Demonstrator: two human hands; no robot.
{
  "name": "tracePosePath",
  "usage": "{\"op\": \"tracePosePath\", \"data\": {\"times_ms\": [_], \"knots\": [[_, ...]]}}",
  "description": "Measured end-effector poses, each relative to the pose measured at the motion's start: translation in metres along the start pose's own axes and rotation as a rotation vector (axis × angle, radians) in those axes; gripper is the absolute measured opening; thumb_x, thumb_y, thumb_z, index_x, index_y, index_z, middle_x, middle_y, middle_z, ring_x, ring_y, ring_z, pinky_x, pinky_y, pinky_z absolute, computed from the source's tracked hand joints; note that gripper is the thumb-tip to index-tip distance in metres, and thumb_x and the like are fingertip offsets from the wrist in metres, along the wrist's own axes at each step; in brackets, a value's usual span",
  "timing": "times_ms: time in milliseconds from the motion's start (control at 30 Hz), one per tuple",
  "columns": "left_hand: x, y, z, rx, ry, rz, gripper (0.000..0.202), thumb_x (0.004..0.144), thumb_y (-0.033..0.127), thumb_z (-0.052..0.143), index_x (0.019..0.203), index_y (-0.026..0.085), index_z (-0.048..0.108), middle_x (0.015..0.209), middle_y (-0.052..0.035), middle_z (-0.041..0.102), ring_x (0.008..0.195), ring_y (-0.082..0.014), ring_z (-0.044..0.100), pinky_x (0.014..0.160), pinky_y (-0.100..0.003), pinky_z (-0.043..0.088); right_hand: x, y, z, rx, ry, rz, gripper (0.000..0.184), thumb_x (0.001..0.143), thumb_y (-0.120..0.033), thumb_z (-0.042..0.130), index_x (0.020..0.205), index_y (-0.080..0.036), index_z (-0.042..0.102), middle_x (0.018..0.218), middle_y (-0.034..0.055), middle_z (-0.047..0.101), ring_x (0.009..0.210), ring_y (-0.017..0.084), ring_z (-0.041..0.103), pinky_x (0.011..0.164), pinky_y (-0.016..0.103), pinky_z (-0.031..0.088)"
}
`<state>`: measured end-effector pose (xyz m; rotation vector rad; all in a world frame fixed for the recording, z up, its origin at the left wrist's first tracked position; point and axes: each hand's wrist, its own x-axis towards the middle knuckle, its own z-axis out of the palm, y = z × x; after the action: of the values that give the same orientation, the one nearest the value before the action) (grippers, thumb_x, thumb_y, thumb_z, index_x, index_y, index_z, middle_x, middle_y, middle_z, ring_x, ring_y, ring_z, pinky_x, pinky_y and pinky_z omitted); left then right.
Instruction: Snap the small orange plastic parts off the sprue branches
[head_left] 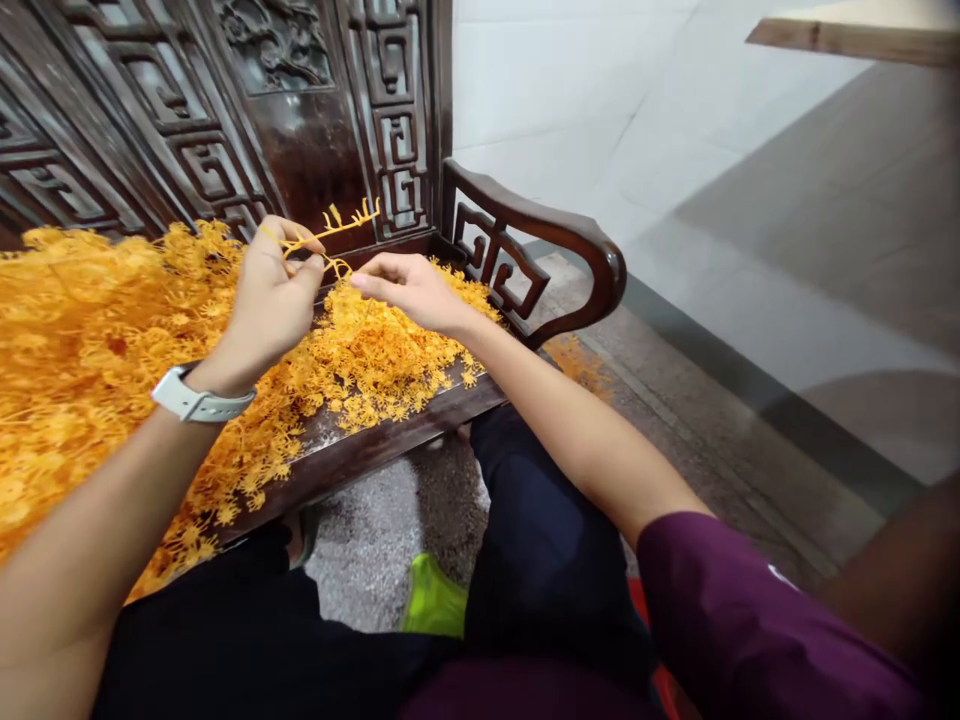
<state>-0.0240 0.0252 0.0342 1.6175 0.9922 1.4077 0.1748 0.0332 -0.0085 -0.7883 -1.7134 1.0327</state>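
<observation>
Below both hands and closest to the viewer, dark trousers (547, 530) cover the wearer's legs, and a purple sleeve (735, 590) ends near the right elbow. A small white mark on the sleeve is too partly seen to read. Along the left forearm, a pale buckled wristband (202, 397) circles the wrist.

The left hand (266, 290) is closed, pinching an orange branched stem (352, 222) between thumb and fingertips. The stem's long axis runs sideways, rising slightly, its free end pointing right, above the right hand; short prongs stick up along it. A thinner, curved orange strand (339, 266) bridges the small gap between the hands. The right hand (412, 288) points left, thumb and forefinger close together at that strand; whether they grip it, I cannot tell.

Under and around the hands lies a heap of orange artificial flower sprigs (82, 380), thickest to the left of the left hand. It covers much of a dark wooden bench (397, 440), whose curved armrest (592, 250) stands right of the right hand. Beyond the hands rises a carved backrest (315, 150) with angular openwork.

Lower, between the knees, a lime-green object (435, 600) sits on the speckled floor (367, 530). Farthest, up and right of the hands, is a pale wall (562, 90).
</observation>
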Motion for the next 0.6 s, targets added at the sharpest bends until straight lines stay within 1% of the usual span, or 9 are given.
{"op": "tracePosePath", "data": {"times_ms": [67, 133, 200, 267, 367, 400, 467, 533, 600], "knots": [[-0.003, 0.0, 0.005, 0.082, -0.024, 0.022, 0.025, 0.086, 0.001, 0.068, 0.096, 0.022, 0.058, 0.053, 0.0082, 0.04, 0.043, -0.0113, 0.028, 0.044, -0.031, 0.013, 0.004, 0.004, 0.003, 0.015, -0.015, 0.014, 0.039, 0.09, -0.05, 0.083, 0.076, -0.018, 0.066, 0.072, -0.0013, 0.061, 0.069, 0.01, 0.049, 0.066, 0.025, 0.042], [-0.007, 0.004, 0.01, 0.111, -0.054, 0.014, 0.027, 0.085, 0.001, 0.067, 0.097, 0.023, 0.056, 0.053, 0.0087, 0.039, 0.041, -0.0113, 0.027, 0.042, -0.031, 0.013, 0.01, 0.013, 0.001, 0.066, 0.091, 0.085, 0.032, 0.095, -0.035, 0.079, 0.074, -0.018, 0.062, 0.07, -0.0017, 0.062, 0.067, 0.01, 0.051, 0.065, 0.024, 0.043], [-0.013, 0.012, 0.015, 0.053, -0.099, -0.054, 0.027, 0.084, 0.003, 0.066, 0.096, 0.024, 0.055, 0.05, 0.0095, 0.037, 0.039, -0.0111, 0.024, 0.039, -0.028, 0.013, 0.017, 0.026, -0.007, 0.165, 0.283, 0.211, 0.028, 0.1, -0.026, 0.07, 0.076, -0.018, 0.06, 0.072, -0.0015, 0.063, 0.065, 0.009, 0.053, 0.062, 0.022, 0.044], [-0.023, 0.023, 0.021, -0.044, -0.175, -0.186, 0.026, 0.082, 0.007, 0.068, 0.095, 0.025, 0.054, 0.049, 0.0103, 0.034, 0.039, -0.01, 0.02, 0.038, -0.025, 0.014, 0.022, 0.042, -0.021, 0.284, 0.499, 0.366, 0.027, 0.105, -0.024, 0.06, 0.078, -0.019, 0.056, 0.072, -0.002, 0.062, 0.062, 0.009, 0.054, 0.06, 0.021, 0.044], [-0.042, 0.044, 0.029, -0.163, -0.293, -0.413, 0.027, 0.079, 0.015, 0.076, 0.095, 0.025, 0.057, 0.05, 0.0116, 0.027, 0.041, -0.0068, 0.014, 0.039, -0.021, 0.013, 0.02, 0.066, -0.049, 0.347, 0.81, 0.567, 0.033, 0.111, -0.023, 0.046, 0.078, -0.021, 0.048, 0.068, -0.0044, 0.053, 0.055, 0.007, 0.046, 0.055, 0.019, 0.04], [-0.048, 0.05, 0.031, -0.174, -0.292, -0.426, 0.029, 0.077, 0.017, 0.08, 0.096, 0.025, 0.058, 0.052, 0.0115, 0.027, 0.042, -0.0063, 0.015, 0.039, -0.02, 0.014, 0.016, 0.073, -0.058, 0.335, 0.881, 0.6, 0.034, 0.111, -0.023, 0.044, 0.078, -0.021, 0.047, 0.067, -0.005, 0.05, 0.053, 0.007, 0.044, 0.054, 0.019, 0.037], [-0.056, 0.06, 0.034, -0.163, -0.241, -0.351, 0.033, 0.073, 0.016, 0.083, 0.096, 0.023, 0.062, 0.053, 0.0104, 0.032, 0.042, -0.0065, 0.021, 0.038, -0.021, 0.019, 0.005, 0.083, -0.071, 0.31, 0.924, 0.599, 0.031, 0.109, -0.019, 0.048, 0.079, -0.02, 0.051, 0.067, -0.0051, 0.051, 0.053, 0.006, 0.042, 0.052, 0.019, 0.034], [-0.057, 0.065, 0.035, -0.146, -0.21, -0.269, 0.033, 0.072, 0.014, 0.084, 0.096, 0.023, 0.063, 0.054, 0.0096, 0.035, 0.042, -0.0072, 0.024, 0.038, -0.021, 0.021, -0.003, 0.088, -0.076, 0.316, 0.886, 0.553, 0.022, 0.105, -0.016, 0.057, 0.083, -0.018, 0.058, 0.069, -0.0044, 0.056, 0.055, 0.007, 0.045, 0.054, 0.019, 0.036], [-0.052, 0.064, 0.036, -0.147, -0.219, -0.267, 0.032, 0.073, 0.013, 0.082, 0.095, 0.024, 0.061, 0.052, 0.0105, 0.033, 0.042, -0.0068, 0.02, 0.038, -0.021, 0.018, -0.006, 0.09, -0.075, 0.302, 0.81, 0.5, 0.015, 0.101, -0.014, 0.061, 0.088, -0.017, 0.064, 0.074, -0.003, 0.062, 0.058, 0.007, 0.049, 0.057, 0.02, 0.041]]}}
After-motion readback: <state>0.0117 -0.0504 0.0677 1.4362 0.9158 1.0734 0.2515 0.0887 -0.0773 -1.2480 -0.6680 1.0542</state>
